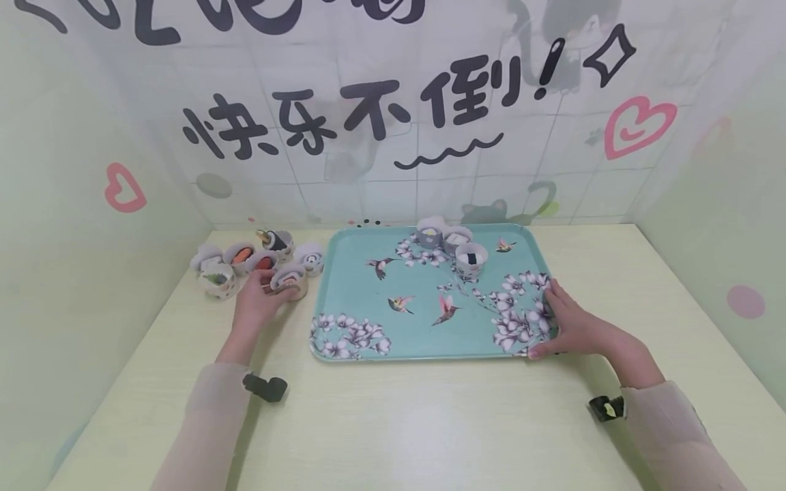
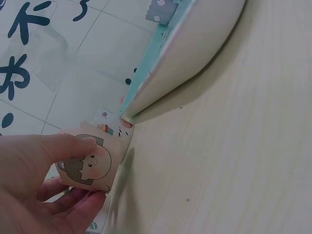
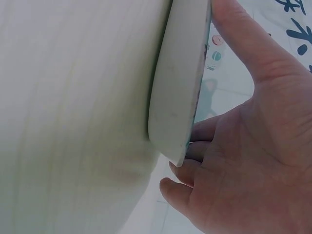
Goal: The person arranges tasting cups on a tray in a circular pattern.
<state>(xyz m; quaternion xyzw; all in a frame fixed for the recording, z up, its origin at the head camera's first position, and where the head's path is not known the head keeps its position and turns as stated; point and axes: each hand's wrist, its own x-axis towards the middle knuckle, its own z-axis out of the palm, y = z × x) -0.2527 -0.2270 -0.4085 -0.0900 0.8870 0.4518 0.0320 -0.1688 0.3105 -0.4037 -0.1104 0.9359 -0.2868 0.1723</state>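
Note:
My left hand (image 1: 256,303) grips a small paper cup (image 2: 92,168) with a cartoon face printed on its side. The cup stands at the left of a turquoise tray (image 1: 424,335) with flowers and birds on it. At the tray's front right corner, my right hand (image 1: 580,331) holds the rim, thumb at the front edge and fingers along the right side. Three cups stand together at the back of the tray; the nearest (image 1: 471,262) holds a white piece with a black band, perhaps toy sushi.
More cups (image 1: 219,279) with sushi-like pieces cluster on the table (image 1: 430,423) around my left hand, one of them (image 1: 310,259) close to the tray's left edge. A printed curtain (image 1: 368,184) hangs behind the table, with pale walls at both sides.

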